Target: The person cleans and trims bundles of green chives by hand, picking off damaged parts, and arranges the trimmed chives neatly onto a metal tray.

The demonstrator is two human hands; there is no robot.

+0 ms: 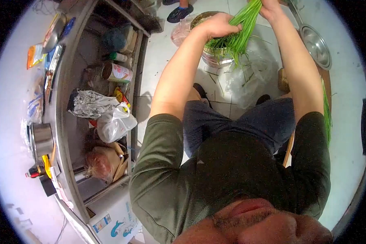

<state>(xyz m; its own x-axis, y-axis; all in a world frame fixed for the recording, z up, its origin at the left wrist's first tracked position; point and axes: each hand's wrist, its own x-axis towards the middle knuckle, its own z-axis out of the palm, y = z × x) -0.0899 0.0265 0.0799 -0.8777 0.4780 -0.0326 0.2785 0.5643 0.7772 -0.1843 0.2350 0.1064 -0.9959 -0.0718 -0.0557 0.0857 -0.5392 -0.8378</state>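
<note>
The steel shelf (68,162) on your left takes up the most room, packed with bags, cans and foil, and the work sits beyond your knees on the tiled floor. A clear bag (254,77) lies there, just beside the metal pot (216,60). Over on your right is a shiny basin (315,45). Your greens (250,18) are up in the air, a long thick bunch slanting down toward the pot, with their lower, looser ends hanging over its rim. A second bunch (326,116) lies by your right arm, untouched by either hand. Your left hand (223,25) pinches the greens low down, thumb pressed across the stalks; your right hand (270,10) is closed around them higher up, though the picture's edge cuts part of it off. Smallest are the scraps (215,81) on the tiles, which suggest some of the handling is already done. You look to be partway along: the held bunch seems largely whole and the second one appears left to deal with, while how full the pot is you cannot tell from here.
</note>
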